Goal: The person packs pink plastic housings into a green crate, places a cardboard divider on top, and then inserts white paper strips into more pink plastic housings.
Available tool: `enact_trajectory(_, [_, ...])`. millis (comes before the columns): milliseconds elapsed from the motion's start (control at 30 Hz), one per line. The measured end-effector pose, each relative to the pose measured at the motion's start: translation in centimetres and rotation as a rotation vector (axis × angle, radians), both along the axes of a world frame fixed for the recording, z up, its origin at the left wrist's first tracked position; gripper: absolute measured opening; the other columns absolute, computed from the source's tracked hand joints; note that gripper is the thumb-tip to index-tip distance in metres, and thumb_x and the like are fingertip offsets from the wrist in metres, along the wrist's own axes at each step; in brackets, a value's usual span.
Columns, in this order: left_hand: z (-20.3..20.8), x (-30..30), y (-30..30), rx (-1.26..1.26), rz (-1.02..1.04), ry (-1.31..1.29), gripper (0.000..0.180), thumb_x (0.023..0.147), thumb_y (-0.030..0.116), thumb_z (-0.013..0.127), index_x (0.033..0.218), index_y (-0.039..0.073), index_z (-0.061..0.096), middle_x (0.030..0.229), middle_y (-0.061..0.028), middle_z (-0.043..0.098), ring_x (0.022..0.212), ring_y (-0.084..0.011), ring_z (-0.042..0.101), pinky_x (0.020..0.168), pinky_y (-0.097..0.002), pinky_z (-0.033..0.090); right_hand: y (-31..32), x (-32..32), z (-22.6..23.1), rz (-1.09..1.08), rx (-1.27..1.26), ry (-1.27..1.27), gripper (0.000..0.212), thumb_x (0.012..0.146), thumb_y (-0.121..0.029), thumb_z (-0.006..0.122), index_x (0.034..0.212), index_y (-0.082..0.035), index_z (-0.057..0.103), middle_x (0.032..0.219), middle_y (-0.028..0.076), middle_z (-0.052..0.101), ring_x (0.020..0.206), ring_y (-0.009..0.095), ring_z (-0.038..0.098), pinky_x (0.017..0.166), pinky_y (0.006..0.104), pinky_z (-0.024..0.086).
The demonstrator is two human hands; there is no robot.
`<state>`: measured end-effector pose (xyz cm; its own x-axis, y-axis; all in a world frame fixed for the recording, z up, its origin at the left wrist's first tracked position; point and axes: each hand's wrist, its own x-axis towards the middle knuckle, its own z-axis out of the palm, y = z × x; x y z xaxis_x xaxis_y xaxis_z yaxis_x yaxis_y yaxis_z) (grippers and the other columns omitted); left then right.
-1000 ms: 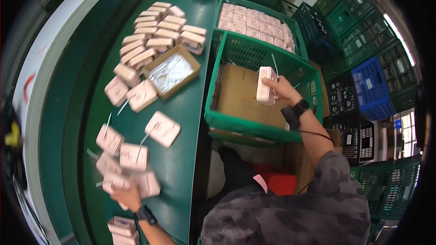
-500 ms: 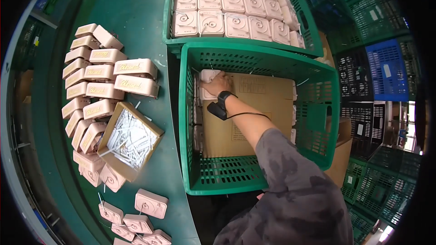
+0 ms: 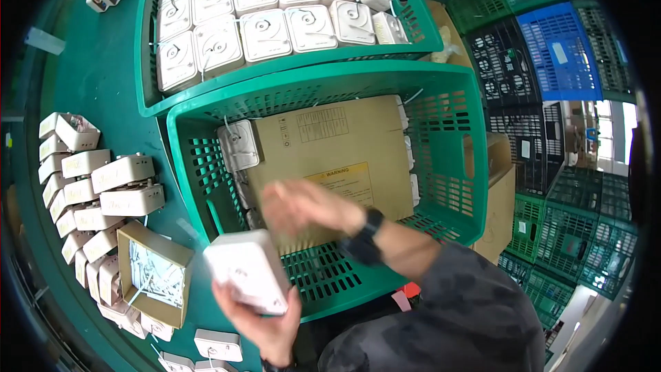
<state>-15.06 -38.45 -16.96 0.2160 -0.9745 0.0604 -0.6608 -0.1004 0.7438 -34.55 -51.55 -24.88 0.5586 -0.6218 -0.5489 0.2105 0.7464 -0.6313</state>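
Observation:
A pale pink box with rounded corners (image 3: 246, 269) lies in my left hand (image 3: 265, 324), fingers and thumb gripping its sides, above the near-left rim of the green crate (image 3: 323, 81). Over the crate's left half is my right hand (image 3: 306, 208), motion-blurred, its fingers stretched out and holding nothing. Brown cardboard (image 3: 330, 145) lies flat inside this crate. A similar pink box (image 3: 240, 145) sits in the crate's far-left corner beside the cardboard. More boxes show partly along the crate's left and right sides.
A second green crate (image 3: 289, 62) behind holds rows of pink boxes. On the green table (image 3: 131, 89) at left, more pink boxes (image 3: 82, 163) stand in stacked rows beside a cardboard carton (image 3: 180, 255) of thin white strips. Stacked crates (image 3: 561, 55) rise at right.
My right hand has left the pink box in the crate's far-left corner and drawn back nearer me. My left hand has come into view with another pink box. The whole view has shifted.

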Motion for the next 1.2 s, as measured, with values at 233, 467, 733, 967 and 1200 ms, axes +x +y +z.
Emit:
enact_trajectory(233, [-1.2,-6.1,-3.7,0.254,-0.248,-0.286,0.077,0.064,0.016,0.084,0.129,-0.001,0.045,0.137,-0.0299,0.042,0.120,-0.0441,0.048,0.097,-0.0479,0.043,3.3,-3.7,-3.7,-0.137,-0.117,0.347,0.038,0.095,-0.010,0.055,0.131,-0.004,0.043,0.101,0.008,0.064,0.076,0.015,0.067,0.050,0.0282,0.055])
enact_trajectory(467, [1.2,6.3,10.2,0.148,-0.016,-0.052,0.061,0.072,0.010,0.079,0.124,0.000,0.049,0.128,-0.0244,0.053,0.115,-0.0328,0.056,0.089,-0.0385,0.049,-8.1,-8.9,-23.3,-0.041,-0.304,0.996,0.026,0.091,-0.019,0.060,0.109,0.000,0.064,0.098,0.007,0.068,0.084,0.018,0.063,0.073,0.0364,0.052])
enact_trajectory(733, [-0.7,13.0,25.2,0.470,0.870,-0.170,0.063,0.075,0.013,0.077,0.128,-0.002,0.046,0.130,-0.0252,0.051,0.115,-0.0366,0.054,0.091,-0.0410,0.047,-5.4,2.7,-9.0,-0.166,-0.985,1.016,0.026,0.091,-0.019,0.062,0.104,0.004,0.063,0.096,0.013,0.068,0.089,0.020,0.063,0.078,0.0318,0.048])
enact_trajectory(967, [-5.4,19.5,31.4,0.613,1.381,-0.563,0.101,0.072,0.033,0.082,0.144,-0.003,0.022,0.148,-0.0300,0.024,0.134,-0.0461,0.029,0.110,-0.0489,0.027,19.7,26.6,8.1,0.652,-1.394,0.601,0.099,0.064,-0.034,0.085,0.141,0.000,0.034,0.141,0.030,0.034,0.127,0.045,0.039,0.104,0.0493,0.037])
enact_trajectory(1200, [-9.6,19.0,36.5,0.476,1.446,-0.253,0.107,0.070,0.032,0.084,0.145,-0.003,0.017,0.152,-0.0272,0.009,0.135,-0.0442,0.028,0.111,-0.0507,0.028,28.1,33.4,3.1,0.615,-1.361,0.897,0.107,0.061,-0.035,0.085,0.142,0.005,0.027,0.140,0.030,0.034,0.122,0.045,0.042,0.101,0.0491,0.038])
